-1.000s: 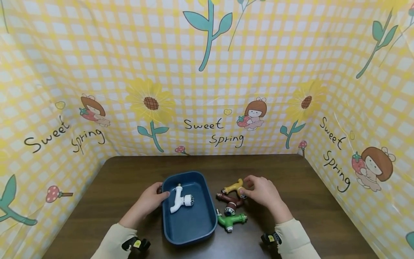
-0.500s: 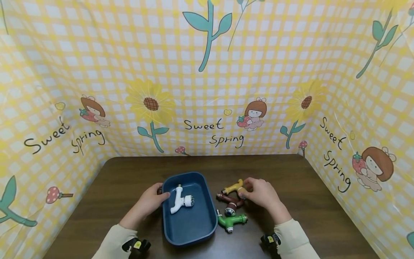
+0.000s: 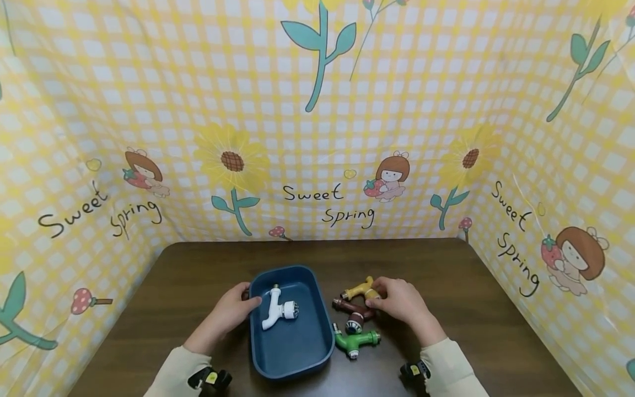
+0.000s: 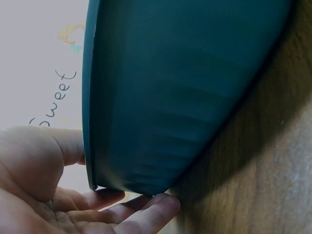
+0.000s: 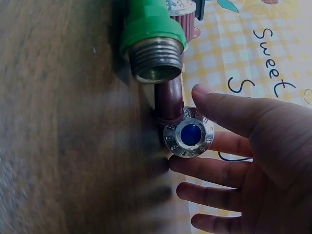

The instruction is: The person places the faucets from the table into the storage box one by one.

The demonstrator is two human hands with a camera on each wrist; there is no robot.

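My left hand (image 3: 229,310) grips the left rim of a dark blue plastic tray (image 3: 292,355), thumb over the edge and fingers below it in the left wrist view. Inside the tray lies a white faucet (image 3: 273,311). Right of the tray, my right hand (image 3: 403,298) pinches the handle end of a yellow faucet (image 3: 357,289) between thumb and fingers. A silver knob with a blue centre (image 5: 190,134) shows between them in the right wrist view. A maroon faucet (image 3: 353,306) lies just in front, partly behind the fingertips. Nearest the person is a green faucet (image 3: 355,341).
Everything stands on a dark brown wooden table (image 3: 208,264). A yellow checked cloth (image 3: 317,138) with printed flowers walls off the back and both sides. The green faucet lies close against the tray's right wall.
My right hand's fingers have closed in on the yellow faucet's handle end, moving slightly down and left. The left hand and tray hold their place.
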